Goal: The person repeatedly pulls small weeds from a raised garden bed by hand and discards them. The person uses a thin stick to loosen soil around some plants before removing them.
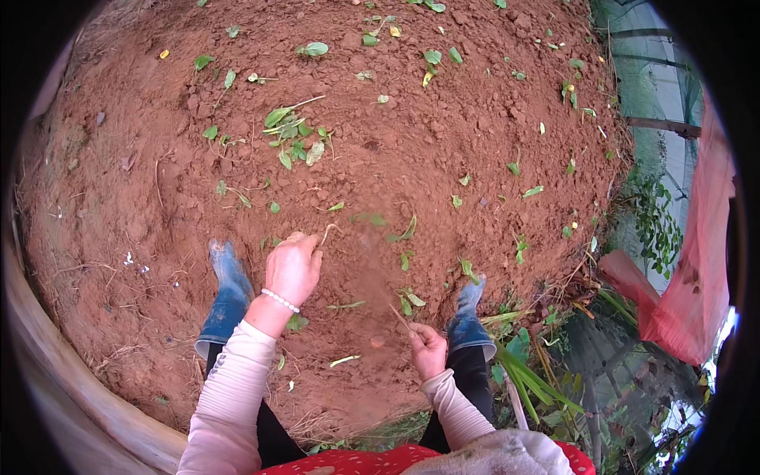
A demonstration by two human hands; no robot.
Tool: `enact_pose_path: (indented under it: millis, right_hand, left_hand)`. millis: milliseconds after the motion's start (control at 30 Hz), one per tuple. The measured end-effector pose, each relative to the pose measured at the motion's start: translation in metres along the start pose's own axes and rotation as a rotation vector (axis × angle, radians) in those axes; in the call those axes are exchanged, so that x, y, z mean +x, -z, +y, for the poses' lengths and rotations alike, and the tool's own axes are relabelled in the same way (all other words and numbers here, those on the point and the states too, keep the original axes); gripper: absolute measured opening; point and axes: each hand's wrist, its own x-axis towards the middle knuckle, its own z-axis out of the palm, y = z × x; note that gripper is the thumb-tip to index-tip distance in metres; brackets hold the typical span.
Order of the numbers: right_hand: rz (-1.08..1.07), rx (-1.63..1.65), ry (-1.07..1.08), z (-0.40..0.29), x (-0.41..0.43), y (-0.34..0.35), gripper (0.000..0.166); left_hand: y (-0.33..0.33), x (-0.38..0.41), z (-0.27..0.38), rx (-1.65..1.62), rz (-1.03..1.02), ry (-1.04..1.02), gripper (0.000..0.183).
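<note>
My left hand (294,265), with a white bead bracelet at the wrist, is low over the red soil (368,178). A thin, pale, curved root or stem (330,230) sticks out from its curled fingertips. My right hand (428,351) is closed around a thin brown stick (399,317) that points up and to the left. Between the hands, a strip of soil looks blurred. Small green leaves (411,298) lie on the soil just above my right hand. A cut green stem (344,360) rests to its left.
My blue boots, left (227,291) and right (469,314), stand on the soil. A heap of wilted leafy greens (291,133) lies ahead. Red netting (692,267) hangs at right, near long-leaved plants (534,380). A pale curved edge (101,380) borders the lower left.
</note>
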Motion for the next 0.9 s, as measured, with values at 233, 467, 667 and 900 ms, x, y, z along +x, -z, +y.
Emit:
enact_pose_path:
  millis: [233, 467, 667, 900]
  right_hand:
    - [-0.117, -0.169, -0.074, 0.001, 0.016, 0.009, 0.016]
    - [-0.174, -0.010, -0.115, -0.013, 0.019, 0.020, 0.016]
    - [-0.162, 0.033, -0.037, -0.004, 0.019, 0.025, 0.014]
    - [-0.212, 0.054, -0.080, -0.021, 0.017, 0.038, 0.018]
  left_hand:
    - [-0.077, 0.133, -0.017, 0.277, 0.081, -0.128, 0.010]
    - [-0.120, 0.189, -0.019, 0.636, -0.008, -0.175, 0.014]
    - [-0.134, 0.203, -0.009, 0.807, -0.091, -0.099, 0.016]
    - [-0.151, 0.214, 0.013, 0.929, -0.228, -0.030, 0.016]
